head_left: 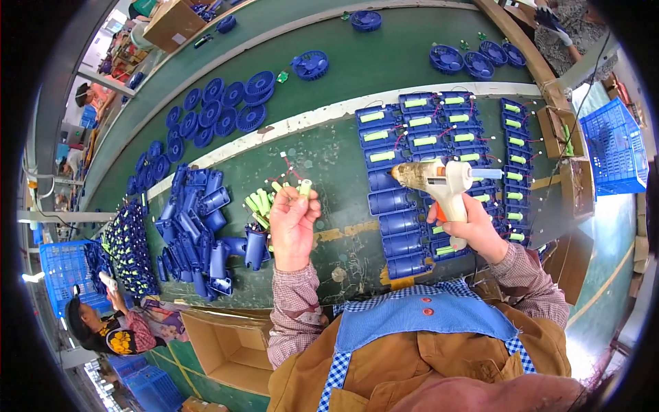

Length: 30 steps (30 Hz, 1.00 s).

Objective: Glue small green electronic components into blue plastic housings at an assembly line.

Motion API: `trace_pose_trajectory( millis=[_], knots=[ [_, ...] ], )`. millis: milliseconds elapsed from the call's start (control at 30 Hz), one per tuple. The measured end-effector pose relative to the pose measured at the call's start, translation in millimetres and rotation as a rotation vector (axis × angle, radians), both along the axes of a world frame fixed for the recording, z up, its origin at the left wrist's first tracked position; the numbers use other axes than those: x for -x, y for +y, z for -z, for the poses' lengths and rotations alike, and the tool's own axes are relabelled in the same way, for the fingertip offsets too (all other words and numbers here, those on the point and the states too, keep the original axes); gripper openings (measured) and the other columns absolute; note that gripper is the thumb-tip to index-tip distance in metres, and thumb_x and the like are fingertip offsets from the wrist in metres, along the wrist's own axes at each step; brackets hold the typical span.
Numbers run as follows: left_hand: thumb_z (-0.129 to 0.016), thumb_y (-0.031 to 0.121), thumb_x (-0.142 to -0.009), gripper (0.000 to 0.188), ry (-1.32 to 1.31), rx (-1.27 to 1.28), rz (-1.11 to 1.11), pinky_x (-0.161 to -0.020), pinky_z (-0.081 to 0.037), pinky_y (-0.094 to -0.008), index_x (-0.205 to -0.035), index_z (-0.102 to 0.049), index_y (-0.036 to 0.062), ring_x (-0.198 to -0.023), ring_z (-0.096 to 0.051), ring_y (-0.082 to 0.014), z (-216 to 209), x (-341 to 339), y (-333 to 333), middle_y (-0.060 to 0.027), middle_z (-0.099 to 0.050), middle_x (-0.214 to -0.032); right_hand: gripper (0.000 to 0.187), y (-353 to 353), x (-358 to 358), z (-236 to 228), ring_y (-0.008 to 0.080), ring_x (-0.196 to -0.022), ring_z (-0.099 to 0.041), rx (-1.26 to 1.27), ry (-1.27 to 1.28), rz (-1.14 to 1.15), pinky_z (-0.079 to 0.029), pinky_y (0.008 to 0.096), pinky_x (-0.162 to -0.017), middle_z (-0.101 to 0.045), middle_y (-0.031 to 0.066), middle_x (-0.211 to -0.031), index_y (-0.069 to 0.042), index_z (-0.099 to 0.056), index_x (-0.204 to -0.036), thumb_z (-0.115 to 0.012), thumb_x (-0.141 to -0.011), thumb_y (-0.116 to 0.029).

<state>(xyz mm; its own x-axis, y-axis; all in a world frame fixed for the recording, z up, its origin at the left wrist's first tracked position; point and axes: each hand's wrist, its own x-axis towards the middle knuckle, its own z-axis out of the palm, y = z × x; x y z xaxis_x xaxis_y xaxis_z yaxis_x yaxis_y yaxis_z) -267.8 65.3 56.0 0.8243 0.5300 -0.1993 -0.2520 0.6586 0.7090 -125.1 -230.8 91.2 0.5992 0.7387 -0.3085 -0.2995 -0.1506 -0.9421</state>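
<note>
My left hand point(295, 223) is closed on a light green battery cell point(305, 187), held upright between the fingertips; thin red wires show just behind it. My right hand point(475, 228) grips a white glue gun point(449, 189) by its handle, nozzle pointing left, a glue stick point(486, 174) jutting from its back. The gun hovers over rows of blue plastic half-shells point(405, 224). Many of these shells carry a green cell, while several in the nearest-left column are bare inside. A bunch of loose green cells point(258, 203) lies left of my left hand.
Blue half-shells point(189, 226) lie heaped on the left of the green table. Round blue fan grilles point(225, 120) sit beyond a white strip point(274, 127). A cardboard box point(230, 347) stands below the table's front edge. Another person point(130, 323) works at far left.
</note>
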Motion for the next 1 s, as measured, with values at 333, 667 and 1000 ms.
trace_pose_trajectory(
  millis=[333, 667, 1000],
  knots=[
    [-0.056, 0.0, -0.09, 0.011, 0.181, -0.307, 0.107, -0.064, -0.055, -0.0274, -0.101, -0.054, -0.0005, -0.073, -0.067, -0.0189, 18, -25, -35, -0.014, -0.067, -0.089, 0.033, 13, 5, 10, 0.0121, -0.083, -0.057, 0.076, -0.021, -0.07, -0.048, 0.0268, -0.075, -0.06, 0.0041, -0.091, 0.001, -0.052, -0.104, -0.06, -0.073, -0.003],
    [-0.072, -0.007, -0.065, 0.024, 0.197, -1.146, -0.045, -0.068, -0.044, -0.029, -0.084, -0.059, 0.0021, -0.079, -0.052, -0.0198, 42, -73, -63, -0.0076, -0.051, -0.089, 0.024, 0, 8, 4, 0.0093, -0.076, -0.056, 0.16, -0.071, 0.048, -0.047, 0.0247, -0.069, -0.059, 0.0023, -0.084, -0.001, -0.053, -0.096, -0.061, -0.073, -0.004],
    [-0.078, 0.0, -0.06, 0.024, 0.263, -1.423, -0.058, -0.074, -0.041, -0.0341, -0.076, -0.061, 0.0049, -0.084, -0.047, -0.0248, 67, -92, -73, -0.0063, -0.048, -0.086, 0.026, -11, 19, -3, 0.0106, -0.078, -0.057, 0.161, -0.077, 0.092, -0.048, 0.0263, -0.069, -0.061, 0.0033, -0.085, -0.001, -0.056, -0.098, -0.06, -0.073, -0.005]
  ],
)
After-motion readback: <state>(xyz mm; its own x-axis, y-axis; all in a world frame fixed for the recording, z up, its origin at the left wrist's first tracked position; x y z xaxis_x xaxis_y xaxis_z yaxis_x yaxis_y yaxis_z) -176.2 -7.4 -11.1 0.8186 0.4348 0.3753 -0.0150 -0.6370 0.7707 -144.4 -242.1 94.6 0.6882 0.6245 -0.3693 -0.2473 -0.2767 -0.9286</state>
